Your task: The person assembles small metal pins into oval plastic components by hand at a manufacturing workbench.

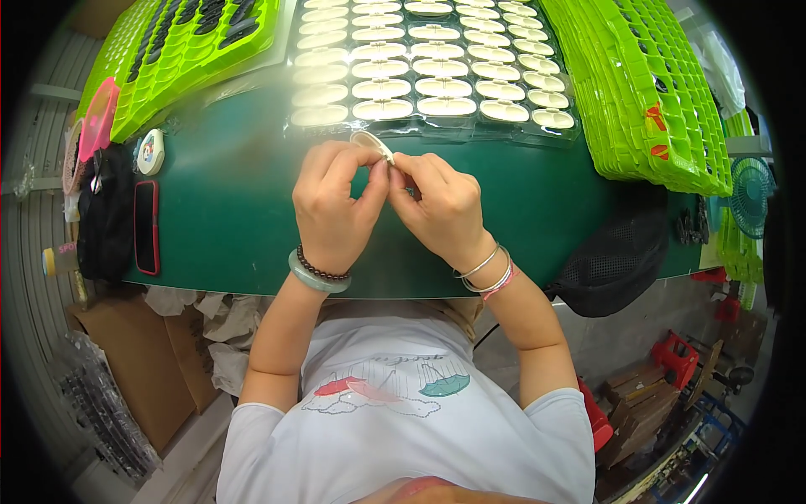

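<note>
Both of my hands meet over the green table (227, 218), pinching one small white oval plastic piece (372, 144) between their fingertips. My left hand (334, 204) wears a jade bangle and a bead bracelet; my right hand (441, 206) wears thin silver bangles and a pink band. The piece sticks up above my thumbs, tilted. Just beyond it lies a clear tray (437, 63) filled with rows of the same white oval pieces.
Stacks of bright green grid trays stand at the back left (180, 50) and along the right (655, 92). A red-cased phone (146, 227), a black bag (105, 214) and a small round white object (151, 151) lie at the left. A black mesh pouch (617, 260) hangs off the right front edge.
</note>
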A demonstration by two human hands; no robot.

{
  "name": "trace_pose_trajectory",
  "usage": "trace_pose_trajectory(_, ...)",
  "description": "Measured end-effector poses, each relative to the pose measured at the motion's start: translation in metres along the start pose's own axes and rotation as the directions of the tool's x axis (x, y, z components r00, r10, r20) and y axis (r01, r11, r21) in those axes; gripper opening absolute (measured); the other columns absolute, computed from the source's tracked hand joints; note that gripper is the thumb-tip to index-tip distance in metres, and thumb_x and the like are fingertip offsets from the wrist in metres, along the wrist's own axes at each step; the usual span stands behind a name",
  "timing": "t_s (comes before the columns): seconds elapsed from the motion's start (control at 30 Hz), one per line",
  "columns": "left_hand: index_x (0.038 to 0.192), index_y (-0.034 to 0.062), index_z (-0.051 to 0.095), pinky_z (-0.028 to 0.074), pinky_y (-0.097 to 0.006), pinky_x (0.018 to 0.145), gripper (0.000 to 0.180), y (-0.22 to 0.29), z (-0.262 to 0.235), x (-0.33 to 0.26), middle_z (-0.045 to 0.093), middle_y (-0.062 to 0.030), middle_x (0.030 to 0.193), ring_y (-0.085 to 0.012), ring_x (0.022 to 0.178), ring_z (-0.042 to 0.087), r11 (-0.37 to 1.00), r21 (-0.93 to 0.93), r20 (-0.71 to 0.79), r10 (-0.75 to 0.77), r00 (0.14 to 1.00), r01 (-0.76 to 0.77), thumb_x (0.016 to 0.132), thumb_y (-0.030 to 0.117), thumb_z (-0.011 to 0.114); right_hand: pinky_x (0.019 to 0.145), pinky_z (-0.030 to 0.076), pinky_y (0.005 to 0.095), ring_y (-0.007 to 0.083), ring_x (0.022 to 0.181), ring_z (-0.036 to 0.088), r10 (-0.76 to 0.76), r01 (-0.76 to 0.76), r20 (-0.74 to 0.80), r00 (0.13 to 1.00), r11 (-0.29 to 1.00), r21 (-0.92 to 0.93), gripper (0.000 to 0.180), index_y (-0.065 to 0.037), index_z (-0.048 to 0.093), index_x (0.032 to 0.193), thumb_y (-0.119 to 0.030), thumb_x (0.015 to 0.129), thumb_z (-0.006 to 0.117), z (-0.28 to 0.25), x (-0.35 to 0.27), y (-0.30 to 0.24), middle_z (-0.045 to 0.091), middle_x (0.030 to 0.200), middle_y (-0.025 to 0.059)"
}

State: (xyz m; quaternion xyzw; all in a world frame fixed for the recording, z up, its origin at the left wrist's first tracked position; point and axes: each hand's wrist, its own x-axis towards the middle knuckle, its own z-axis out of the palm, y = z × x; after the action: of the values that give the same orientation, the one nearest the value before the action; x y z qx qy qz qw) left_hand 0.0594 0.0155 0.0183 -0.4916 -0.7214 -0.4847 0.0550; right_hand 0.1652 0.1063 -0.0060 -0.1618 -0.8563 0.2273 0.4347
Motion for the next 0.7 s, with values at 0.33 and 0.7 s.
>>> trace_pose_trajectory(0.33,0.086,0.0016,0.068,0.049,-0.03,0.061,0.01,-0.007,-0.006,0.005,0.067,-0.0075,0.086,-0.0204,0.077,0.063,1.0,0.006,0.099,0.02,0.995,-0.021,0.077,0.001,0.074,0.043,0.044,0.0317,0.0212,0.047,0.052,-0.002,0.002,0.01,1.0,1.0,0.006,0.009,-0.004,0.063,0.087,-0.005,0.08,0.068,0.0,-0.001,0.003,0.051,0.063,0.0053)
trace_pose_trajectory(0.7,0.087,0.0018,0.069,0.049,-0.033,0.066,0.014,-0.013,-0.036,0.006,0.067,-0.011,0.086,-0.0247,0.078,0.063,0.997,0.006,0.048,-0.074,0.996,0.074,0.075,0.005,0.076,0.053,0.05,0.0333,0.0242,0.058,0.062,0.076,-0.071,0.057,0.996,0.994,-0.081,0.009,-0.005,0.066,0.092,-0.008,0.084,0.068,-0.015,0.029,0.018,0.064,0.074,0.009)
